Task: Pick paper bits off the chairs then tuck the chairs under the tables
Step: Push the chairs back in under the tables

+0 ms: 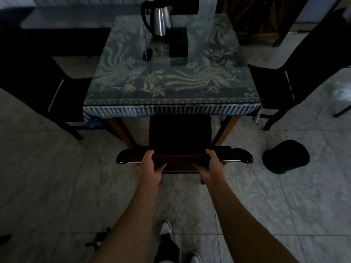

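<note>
Table [171, 103] carried a patterned cloth; the near chair [180, 133] stood with its seat partly beneath the table edge. Left hand [151, 166] and right hand [210, 166] each gripped the chair's top rail [182, 157], fingers curled over it.

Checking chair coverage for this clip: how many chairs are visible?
3: one chair at the table's near side, gripped by both hands; one chair on its left; one chair on its right. The far side is out of view.

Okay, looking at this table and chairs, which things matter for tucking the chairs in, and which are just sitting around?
Job:
near chair, gripped by left hand and right hand
table
left chair
right chair

Lying about:
kettle
black box
dark object on floor
</note>
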`<state>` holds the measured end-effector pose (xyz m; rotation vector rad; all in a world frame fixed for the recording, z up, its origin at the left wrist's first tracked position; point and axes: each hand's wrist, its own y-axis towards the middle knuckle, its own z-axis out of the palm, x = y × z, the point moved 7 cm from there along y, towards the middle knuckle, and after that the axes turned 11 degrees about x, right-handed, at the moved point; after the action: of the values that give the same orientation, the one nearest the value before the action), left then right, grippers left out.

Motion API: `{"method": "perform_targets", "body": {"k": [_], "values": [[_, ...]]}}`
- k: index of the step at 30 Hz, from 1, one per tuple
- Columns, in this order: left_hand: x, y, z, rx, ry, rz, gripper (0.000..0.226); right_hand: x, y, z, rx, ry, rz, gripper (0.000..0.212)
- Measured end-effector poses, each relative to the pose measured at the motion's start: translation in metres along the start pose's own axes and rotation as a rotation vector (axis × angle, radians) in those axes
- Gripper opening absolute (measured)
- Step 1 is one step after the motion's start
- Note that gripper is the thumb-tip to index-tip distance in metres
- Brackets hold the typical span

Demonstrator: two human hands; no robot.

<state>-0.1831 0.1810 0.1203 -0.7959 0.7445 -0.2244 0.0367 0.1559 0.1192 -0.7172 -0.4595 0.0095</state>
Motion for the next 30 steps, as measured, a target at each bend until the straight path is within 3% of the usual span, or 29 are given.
{"method": "perform_targets", "body": {"k": [5, 12, 21, 27, 30], "values": [[-0.006, 0.009, 0.003, 0.003, 0.016, -0.022, 0.042, -0.001, 0.006, 0.009, -0.021, -0.031, -0.013, 0.056], [-0.009, 0.008, 0.006, 0.037, 0.037, -0.056, 0.028, -0.002, 0.003, 0.014, 0.000, -0.098, -0.025, 0.047], [-0.015, -0.002, 0.010, 0.138, 0.023, -0.058, 0.053, 0.004, -0.013, 0.016, 0.053, -0.229, 0.002, 0.040], [-0.009, -0.017, 0.005, 0.187, 0.010, -0.109, 0.049, 0.016, -0.039, -0.006, 0.001, -0.615, -0.129, 0.032], [0.001, -0.034, 0.004, 0.194, 0.204, -0.159, 0.032, 0.032, -0.057, -0.009, -0.136, -0.889, -0.241, 0.016]]}}
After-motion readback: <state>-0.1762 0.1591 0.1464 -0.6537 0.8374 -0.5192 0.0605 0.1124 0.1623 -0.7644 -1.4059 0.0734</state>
